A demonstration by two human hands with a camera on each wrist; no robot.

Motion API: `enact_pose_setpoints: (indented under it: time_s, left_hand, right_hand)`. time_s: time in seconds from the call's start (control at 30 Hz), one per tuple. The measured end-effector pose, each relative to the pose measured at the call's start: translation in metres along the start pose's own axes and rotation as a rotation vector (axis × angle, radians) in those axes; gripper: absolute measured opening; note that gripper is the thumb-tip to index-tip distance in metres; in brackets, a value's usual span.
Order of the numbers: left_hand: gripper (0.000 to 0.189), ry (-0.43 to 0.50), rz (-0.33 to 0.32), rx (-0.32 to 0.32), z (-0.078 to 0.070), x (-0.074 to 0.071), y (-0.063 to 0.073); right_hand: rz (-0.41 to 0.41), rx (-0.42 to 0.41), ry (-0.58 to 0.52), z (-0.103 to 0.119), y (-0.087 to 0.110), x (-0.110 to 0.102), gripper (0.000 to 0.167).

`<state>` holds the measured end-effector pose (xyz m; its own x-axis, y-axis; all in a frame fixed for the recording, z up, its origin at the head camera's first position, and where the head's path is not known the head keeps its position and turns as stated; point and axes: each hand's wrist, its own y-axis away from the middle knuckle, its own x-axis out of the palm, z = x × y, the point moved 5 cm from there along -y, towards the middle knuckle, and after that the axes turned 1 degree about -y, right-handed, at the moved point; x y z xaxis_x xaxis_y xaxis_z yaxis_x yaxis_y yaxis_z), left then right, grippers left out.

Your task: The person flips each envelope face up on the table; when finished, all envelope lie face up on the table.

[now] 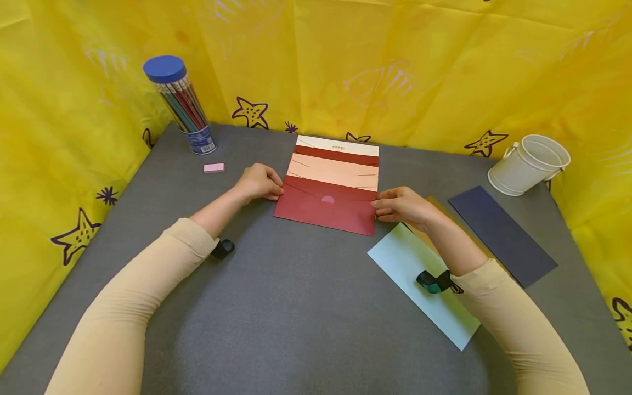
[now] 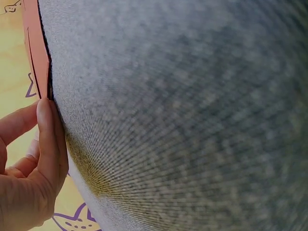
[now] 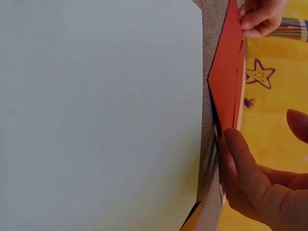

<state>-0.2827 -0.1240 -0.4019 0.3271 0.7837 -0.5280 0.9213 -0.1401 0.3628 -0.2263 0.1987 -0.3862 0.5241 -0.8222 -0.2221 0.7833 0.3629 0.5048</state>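
A red envelope (image 1: 323, 214) with a round pink seal lies in front of a peach envelope (image 1: 332, 171), a dark red envelope (image 1: 340, 157) and a white envelope (image 1: 316, 142), overlapping like steps. My left hand (image 1: 260, 182) pinches the red envelope's left edge, thumb at the rim in the left wrist view. At its right edge my right hand (image 1: 406, 206) pinches the same envelope between thumb and fingers, seen closer in the right wrist view. How many layers each hand holds is hidden.
A light blue envelope (image 1: 410, 269), a brown one (image 1: 434, 206) partly under my right forearm, and a navy one (image 1: 503, 236) lie at the right. Behind them stands a white bucket (image 1: 513, 167). A pencil tub (image 1: 185, 109) and a pink eraser (image 1: 214, 168) are back left.
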Motion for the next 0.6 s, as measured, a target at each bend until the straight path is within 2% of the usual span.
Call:
enact_pose_setpoints:
  time_s: [0.33, 0.47, 0.6]
  left_hand:
    - [0.021, -0.065, -0.01, 0.008, -0.003, 0.0, 0.002]
    - [0.024, -0.164, -0.03, 0.037, -0.006, -0.002, 0.003]
    - [0.025, -0.28, -0.087, 0.102, -0.013, -0.005, 0.003]
  right_hand:
    - [0.012, 0.004, 0.011, -0.003, -0.001, 0.0, 0.061]
    - [0.01, 0.004, 0.015, -0.002, 0.001, -0.002, 0.062]
    - [0.002, -0.005, 0.024, 0.001, 0.004, -0.007, 0.06]
